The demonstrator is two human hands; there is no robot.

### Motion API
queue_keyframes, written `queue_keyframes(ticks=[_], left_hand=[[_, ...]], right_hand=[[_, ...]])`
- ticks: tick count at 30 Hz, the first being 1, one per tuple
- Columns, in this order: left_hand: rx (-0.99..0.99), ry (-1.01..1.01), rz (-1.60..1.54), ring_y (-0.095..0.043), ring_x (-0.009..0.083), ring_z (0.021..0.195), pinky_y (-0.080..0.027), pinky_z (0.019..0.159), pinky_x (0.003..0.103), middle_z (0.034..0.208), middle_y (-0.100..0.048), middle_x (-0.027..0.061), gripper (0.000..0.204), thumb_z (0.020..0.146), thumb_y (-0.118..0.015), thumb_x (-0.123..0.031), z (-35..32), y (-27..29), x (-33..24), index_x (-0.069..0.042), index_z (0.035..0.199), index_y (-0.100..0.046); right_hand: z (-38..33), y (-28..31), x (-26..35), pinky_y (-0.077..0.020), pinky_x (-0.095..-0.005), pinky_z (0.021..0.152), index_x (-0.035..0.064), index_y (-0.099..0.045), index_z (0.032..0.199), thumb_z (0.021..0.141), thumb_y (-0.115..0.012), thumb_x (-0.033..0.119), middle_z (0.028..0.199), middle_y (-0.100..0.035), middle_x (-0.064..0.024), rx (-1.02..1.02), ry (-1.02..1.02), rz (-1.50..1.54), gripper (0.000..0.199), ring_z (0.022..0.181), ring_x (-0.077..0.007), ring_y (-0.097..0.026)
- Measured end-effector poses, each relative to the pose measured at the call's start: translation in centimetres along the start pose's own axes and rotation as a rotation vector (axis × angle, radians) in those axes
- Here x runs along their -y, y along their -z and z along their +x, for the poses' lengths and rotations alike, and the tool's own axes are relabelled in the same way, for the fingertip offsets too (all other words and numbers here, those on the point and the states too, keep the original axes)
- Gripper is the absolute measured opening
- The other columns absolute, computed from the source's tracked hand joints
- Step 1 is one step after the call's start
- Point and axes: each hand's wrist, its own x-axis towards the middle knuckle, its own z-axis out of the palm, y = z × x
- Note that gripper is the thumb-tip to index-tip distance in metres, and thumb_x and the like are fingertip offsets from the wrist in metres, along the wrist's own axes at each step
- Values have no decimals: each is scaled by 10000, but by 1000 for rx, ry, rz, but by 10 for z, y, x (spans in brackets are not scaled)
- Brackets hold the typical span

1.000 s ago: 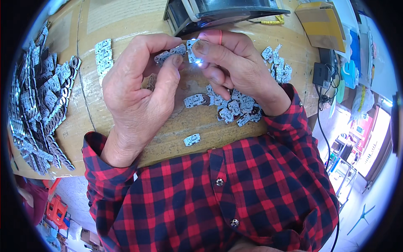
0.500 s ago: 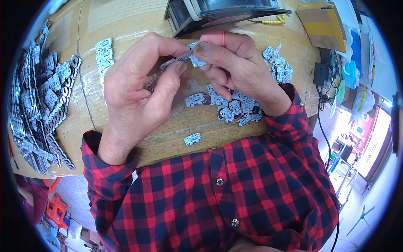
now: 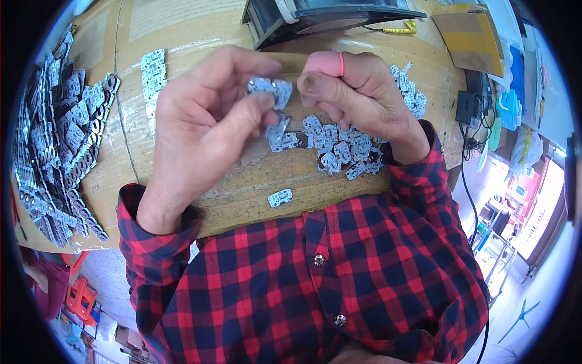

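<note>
Pale floor point(image 3: 521, 340) shows beyond the tabletop point(image 3: 242, 188) on the right, and at lower left a red plastic frame point(image 3: 80, 300) stands near another person's maroon clothing point(image 3: 51, 285). On the tabletop's far side sits a black casing point(image 3: 339, 9), with a yellow and brown carton point(image 3: 467, 36) to its right and a black adapter point(image 3: 466, 108) with cables below that carton.

The person, in a red and navy checked shirt point(image 3: 273, 273), works in the middle. The left hand point(image 3: 200, 127), partly blurred, has its thumb and fingers clamped on small white boards point(image 3: 270, 87), held above the tabletop. One blurred board point(image 3: 277, 128) shows just below them; whether it is held cannot be told. The right hand point(image 3: 357, 94), with a pink cover point(image 3: 324, 64) on its index finger, has its fingers curled together, thumb against index; whether anything is inside is hidden.

Below the right hand lies a loose pile point(image 3: 348, 148) of similar boards, with a single board point(image 3: 280, 198) nearer the person. More lie past the right wrist; a column point(image 3: 153, 70) and a large heap point(image 3: 60, 145) are on the left.
</note>
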Motion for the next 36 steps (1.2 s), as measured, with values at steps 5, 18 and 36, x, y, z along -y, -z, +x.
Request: queue_keyframes(ticks=[5,18,36], left_hand=[[-37,4,-272,-648,99,669,-500,555,177,836,-674,94,222,894,-600,-19,2,-1,2,35,1108,-570],[-74,58,-248,-634,94,604,-516,531,191,761,-657,72,187,874,-636,-36,2,-1,-2,34,1044,-598],[-32,141,-550,-650,124,638,-531,522,209,815,-654,117,176,905,-589,-75,4,0,-2,39,1036,-557]], right_hand=[[1,-9,-9,-344,-192,423,29,-625,850,959,-559,179,617,-536,24,8,179,-90,197,480,-31,-452],[1,-9,-4,-351,-188,426,20,-607,842,968,-546,209,633,-544,10,-14,174,-70,236,477,-35,-462],[2,-17,6,-342,-236,303,-1,-577,788,985,-497,248,481,-364,15,-41,-202,689,327,329,-81,-348]])
